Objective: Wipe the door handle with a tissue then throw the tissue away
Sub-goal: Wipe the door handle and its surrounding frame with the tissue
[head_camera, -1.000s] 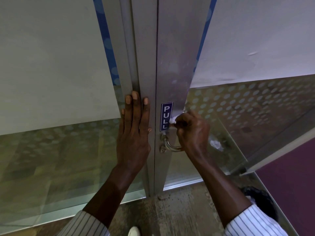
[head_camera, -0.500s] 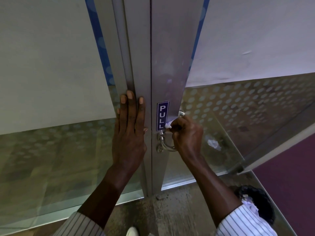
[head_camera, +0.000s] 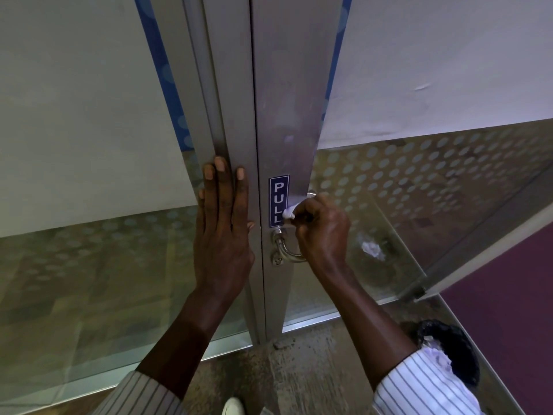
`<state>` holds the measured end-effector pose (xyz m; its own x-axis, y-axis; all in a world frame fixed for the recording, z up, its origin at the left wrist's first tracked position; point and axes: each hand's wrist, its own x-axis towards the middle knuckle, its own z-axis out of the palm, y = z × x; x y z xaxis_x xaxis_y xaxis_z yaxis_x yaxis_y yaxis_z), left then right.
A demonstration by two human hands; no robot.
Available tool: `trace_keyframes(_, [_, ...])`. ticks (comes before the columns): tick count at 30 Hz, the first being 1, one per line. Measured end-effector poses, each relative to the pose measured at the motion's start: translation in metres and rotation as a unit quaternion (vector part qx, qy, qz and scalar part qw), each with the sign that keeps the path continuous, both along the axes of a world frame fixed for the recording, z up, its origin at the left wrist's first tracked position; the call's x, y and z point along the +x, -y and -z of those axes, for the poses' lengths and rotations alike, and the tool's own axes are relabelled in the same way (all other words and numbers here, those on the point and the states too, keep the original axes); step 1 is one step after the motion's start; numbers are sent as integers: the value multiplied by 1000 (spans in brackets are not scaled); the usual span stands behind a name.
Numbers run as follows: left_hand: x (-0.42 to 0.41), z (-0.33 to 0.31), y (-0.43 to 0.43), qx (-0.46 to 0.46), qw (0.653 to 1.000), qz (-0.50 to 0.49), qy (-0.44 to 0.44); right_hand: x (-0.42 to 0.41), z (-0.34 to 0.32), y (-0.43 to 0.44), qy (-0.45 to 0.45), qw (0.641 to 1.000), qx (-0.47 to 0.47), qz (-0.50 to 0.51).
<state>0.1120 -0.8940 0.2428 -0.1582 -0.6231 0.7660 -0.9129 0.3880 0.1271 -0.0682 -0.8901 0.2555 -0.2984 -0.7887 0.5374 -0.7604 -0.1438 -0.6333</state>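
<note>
A curved silver door handle is fixed to the aluminium door frame, just below a blue PULL sign. My right hand is closed around the handle's upper part with a white tissue bunched in its fingers; only a small tuft of tissue shows at the fingertips. My left hand lies flat with fingers straight against the neighbouring frame post, holding nothing.
A bin lined with a black bag stands on the floor at the lower right, partly behind my right sleeve. Glass panels with dotted film flank the frame. The glass door leaf angles away to the right. Purple carpet lies beyond.
My right hand with the tissue has shifted slightly along the upper part of the handle. The left hand has stayed flat on the frame.
</note>
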Motion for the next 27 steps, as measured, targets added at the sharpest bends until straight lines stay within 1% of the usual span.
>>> trace_keyframes(2, [1, -1, 0, 6, 1000, -1, 4, -1, 6, -1, -16, 1000, 17, 1])
trace_keyframes(4, [2, -2, -2, 9, 1000, -3, 11, -3, 0, 1, 2, 999, 39, -2])
trace_keyframes(5, [3, -4, -3, 12, 1000, -3, 14, -5, -5, 2, 33, 998, 52, -11])
trace_keyframes(7, [3, -8, -7, 18, 1000, -1, 19, -10, -17, 2, 143, 984, 94, -55])
trace_keyframes(8, [3, -9, -10, 23, 1000, 2, 19, -13, -23, 0, 213, 966, 115, -91])
trace_keyframes(9, [2, -11, -14, 33, 999, 8, 15, -16, -28, -4, 293, 938, 125, -135])
trace_keyframes(11, [-2, -14, -25, 58, 998, 22, -7, -23, -31, -16, 442, 862, 126, -212])
trace_keyframes(12, [-5, -16, -32, 66, 997, 33, -28, -27, -29, -21, 497, 824, 131, -238])
trace_keyframes(14, [-13, -17, -48, 60, 993, 64, -76, -34, -21, -31, 566, 765, 150, -270])
trace_keyframes(16, [-21, -15, -65, 52, 985, 96, -132, -39, -9, -41, 599, 733, 149, -286])
trace_keyframes(17, [-25, -13, -72, 69, 975, 116, -177, -40, -4, -46, 610, 723, 145, -290])
trace_keyframes(18, [-29, -12, -77, 106, 956, 137, -237, -42, -1, -51, 619, 717, 143, -287])
trace_keyframes(19, [-32, -14, -81, 159, 926, 152, -308, -43, 3, -57, 625, 715, 144, -279])
trace_keyframes(21, [-38, -16, -86, 295, 839, 160, -429, -46, 11, -69, 629, 717, 153, -260])
trace_keyframes(23, [-43, -14, -86, 407, 759, 155, -483, -49, 17, -79, 628, 721, 164, -242])
trace_keyframes(25, [-46, -10, -86, 484, 689, 168, -513, -51, 21, -89, 617, 734, 172, -227])
trace_keyframes(27, [-49, -6, -88, 535, 634, 177, -530, -52, 21, -97, 595, 752, 178, -222])
